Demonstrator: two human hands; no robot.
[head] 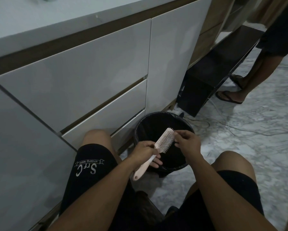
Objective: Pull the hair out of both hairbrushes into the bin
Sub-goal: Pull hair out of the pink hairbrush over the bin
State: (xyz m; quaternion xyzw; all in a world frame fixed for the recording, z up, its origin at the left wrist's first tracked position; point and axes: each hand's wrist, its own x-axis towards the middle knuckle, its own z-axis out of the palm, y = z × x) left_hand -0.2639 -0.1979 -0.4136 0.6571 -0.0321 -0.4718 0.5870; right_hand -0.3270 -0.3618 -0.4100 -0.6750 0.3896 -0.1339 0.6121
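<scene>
A pink hairbrush (165, 140) is held over the black lined bin (140, 125), bristles turned to the right. My left hand (145, 151) grips it where the handle meets the head; the handle end points down towards my lap. My right hand (187, 140) is at the bristles near the brush's tip, fingers pinched together there. Any hair between those fingers is too fine to make out. Only one hairbrush is in view.
White cabinet drawers (90, 77) stand to the left, close behind the bin. My knees frame the bin on a marble floor (264, 124). Cables (223, 127) trail across it. A black box (206, 77) lies beyond. Another person's legs in sandals (229, 97) stand at right.
</scene>
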